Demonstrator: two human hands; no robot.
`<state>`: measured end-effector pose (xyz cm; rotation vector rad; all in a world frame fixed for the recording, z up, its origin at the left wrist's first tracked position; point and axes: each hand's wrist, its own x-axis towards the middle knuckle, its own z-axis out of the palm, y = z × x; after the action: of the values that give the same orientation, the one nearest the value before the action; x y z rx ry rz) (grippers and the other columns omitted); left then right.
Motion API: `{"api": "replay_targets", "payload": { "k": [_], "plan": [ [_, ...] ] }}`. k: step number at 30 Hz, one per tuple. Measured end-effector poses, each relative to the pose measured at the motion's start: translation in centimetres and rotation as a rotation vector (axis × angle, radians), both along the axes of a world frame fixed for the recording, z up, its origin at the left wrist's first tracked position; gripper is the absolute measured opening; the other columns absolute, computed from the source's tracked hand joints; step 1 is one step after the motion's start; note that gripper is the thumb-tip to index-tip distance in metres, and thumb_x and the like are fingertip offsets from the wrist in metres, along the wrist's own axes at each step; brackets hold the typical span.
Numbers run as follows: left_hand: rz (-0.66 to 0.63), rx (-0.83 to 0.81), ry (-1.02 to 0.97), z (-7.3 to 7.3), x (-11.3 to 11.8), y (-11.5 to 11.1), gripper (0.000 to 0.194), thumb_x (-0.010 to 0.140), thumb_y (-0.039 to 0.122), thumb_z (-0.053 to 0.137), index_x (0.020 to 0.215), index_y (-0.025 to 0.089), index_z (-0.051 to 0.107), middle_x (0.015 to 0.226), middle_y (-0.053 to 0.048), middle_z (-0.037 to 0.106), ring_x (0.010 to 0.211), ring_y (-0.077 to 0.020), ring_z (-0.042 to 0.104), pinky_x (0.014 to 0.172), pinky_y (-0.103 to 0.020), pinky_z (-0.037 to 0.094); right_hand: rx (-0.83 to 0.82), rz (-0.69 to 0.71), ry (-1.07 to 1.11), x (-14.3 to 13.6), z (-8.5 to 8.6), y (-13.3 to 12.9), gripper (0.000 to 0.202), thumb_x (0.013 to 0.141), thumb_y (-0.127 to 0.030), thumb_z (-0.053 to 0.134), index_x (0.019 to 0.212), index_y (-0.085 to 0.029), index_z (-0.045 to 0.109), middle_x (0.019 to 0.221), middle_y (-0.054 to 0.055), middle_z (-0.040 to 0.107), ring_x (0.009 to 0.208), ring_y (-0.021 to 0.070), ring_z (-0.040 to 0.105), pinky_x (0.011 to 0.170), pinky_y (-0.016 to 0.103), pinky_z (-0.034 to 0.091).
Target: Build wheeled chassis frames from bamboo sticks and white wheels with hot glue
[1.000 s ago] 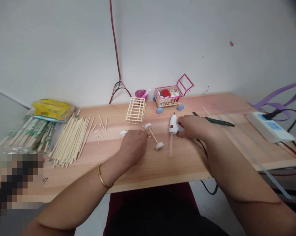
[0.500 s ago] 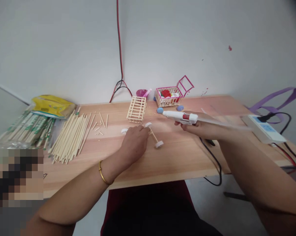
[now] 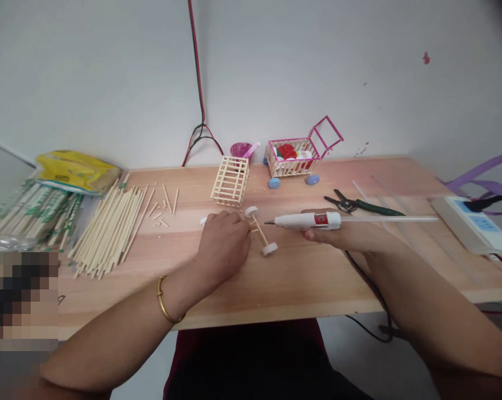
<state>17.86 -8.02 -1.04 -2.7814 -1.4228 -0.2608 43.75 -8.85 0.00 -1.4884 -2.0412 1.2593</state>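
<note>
My left hand [image 3: 225,244] is closed on a small wheeled frame [image 3: 260,231] made of thin wooden sticks with white wheels. Two of its wheels and an axle stick out to the right of my fingers; the rest is mostly hidden under the hand. My right hand [image 3: 330,236] grips a white glue gun [image 3: 303,221], its metal tip pointing left, close to the axle. A clear glue stick [image 3: 396,219] juts from the back of the gun. Behind my left hand stands a wooden-stick basket [image 3: 231,180].
A small cart [image 3: 295,158] with pink trim and blue wheels stands near the wall, beside a purple bowl [image 3: 240,150]. Green-handled pliers [image 3: 367,208] and a power strip [image 3: 463,222] are on the right. Loose sticks [image 3: 109,230], short offcuts [image 3: 161,218] and a yellow bag [image 3: 74,171] lie left.
The glue gun has come left and down, its tip now near the axle. My left hand keeps its hold on the wheeled frame. The pliers have come into view behind my right hand.
</note>
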Motion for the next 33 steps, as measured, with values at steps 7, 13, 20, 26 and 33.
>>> {"api": "replay_targets", "payload": {
  "k": [7,13,20,26,33],
  "plan": [
    [-0.010,0.058,0.030,-0.06,0.08,-0.23,0.020,0.086,0.018,0.047,0.075,0.016,0.064,0.083,-0.009,0.064,0.086,-0.0279,0.054,0.070,-0.041,0.038,-0.023,0.033,-0.038,-0.30,-0.74,0.42,0.032,0.079,-0.047,0.059,0.091,-0.020,0.068,0.083,0.004,0.069,0.077,0.0207,0.063,0.062,0.029,0.049],
    [-0.027,0.058,0.024,-0.19,0.30,-0.17,0.017,0.084,0.019,0.050,0.073,0.016,0.063,0.082,-0.009,0.063,0.086,-0.0283,0.054,0.069,-0.041,0.037,-0.021,0.019,-0.065,-0.54,-0.67,0.50,0.032,0.078,-0.047,0.061,0.098,-0.022,0.069,0.089,0.003,0.071,0.081,0.0210,0.064,0.066,0.030,0.051],
    [-0.035,0.062,0.030,-0.30,0.30,-0.14,0.018,0.084,0.018,0.050,0.071,0.016,0.062,0.080,-0.010,0.063,0.084,-0.0281,0.053,0.069,-0.041,0.037,-0.031,0.014,-0.099,-0.81,-0.24,0.44,0.031,0.075,-0.047,0.065,0.093,-0.022,0.071,0.090,0.003,0.072,0.082,0.0212,0.065,0.066,0.029,0.052],
    [-0.041,0.070,0.035,-0.37,0.33,-0.17,0.017,0.084,0.017,0.049,0.072,0.016,0.062,0.081,-0.010,0.063,0.084,-0.0279,0.053,0.069,-0.041,0.037,-0.073,0.017,-0.052,-0.88,-0.26,0.42,0.036,0.074,-0.046,0.066,0.101,-0.022,0.070,0.098,0.003,0.072,0.088,0.0215,0.065,0.071,0.029,0.052],
    [-0.036,0.067,0.053,-0.36,0.32,-0.12,0.017,0.084,0.017,0.050,0.074,0.016,0.063,0.082,-0.010,0.063,0.084,-0.0288,0.054,0.068,-0.042,0.038,-0.060,-0.003,-0.078,-0.75,-0.67,0.44,0.031,0.073,-0.048,0.067,0.093,-0.024,0.070,0.092,0.001,0.072,0.083,0.0211,0.066,0.066,0.028,0.052]
  ]
}}
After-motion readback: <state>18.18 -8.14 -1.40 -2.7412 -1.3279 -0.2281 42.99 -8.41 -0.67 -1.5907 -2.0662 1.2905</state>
